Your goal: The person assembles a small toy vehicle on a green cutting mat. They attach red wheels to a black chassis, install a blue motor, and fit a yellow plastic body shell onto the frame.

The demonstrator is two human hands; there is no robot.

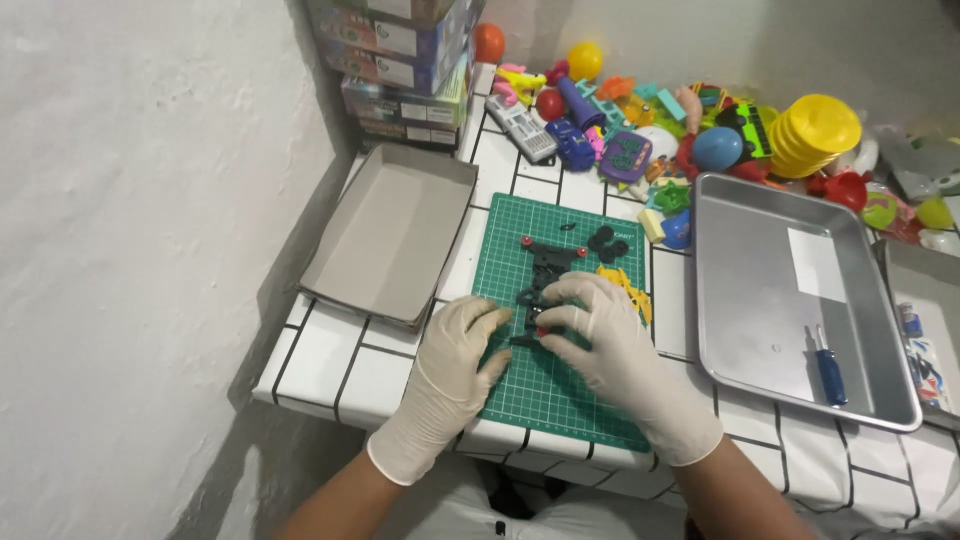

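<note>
**Between two gloved hands, a small black chassis on the cutting mat**

Between the fingertips of both hands lies a flat black plastic frame (548, 272), resting on the green cutting mat (520, 385) and stretching away from the person. The left hand (452, 362), in a pale glove, curls against the frame's near left corner, fingers bent and pressing or pinching the edge. The right hand (600, 335), gloved likewise, pinches the near end between thumb and forefinger, where a small red part shows just under the fingertips; how firm the grip is cannot be told.

The frame looks light and fairly stiff, thin moulded plastic with open slots, so it would likely flex or snap if twisted hard. Gloves may make it slippery; the thicker side rails seem the safer hold, not the thin cross bars.

It is matt black, narrow and ladder-like, with two red knobs (527, 241) at its far end. Just beyond the right hand lie small black wheels (606, 242) and yellow pieces (625, 285). Further right stands a metal tray (745, 300) with a blue screwdriver (829, 368); beyond the left hand, a grey cardboard lid (390, 235)
</note>
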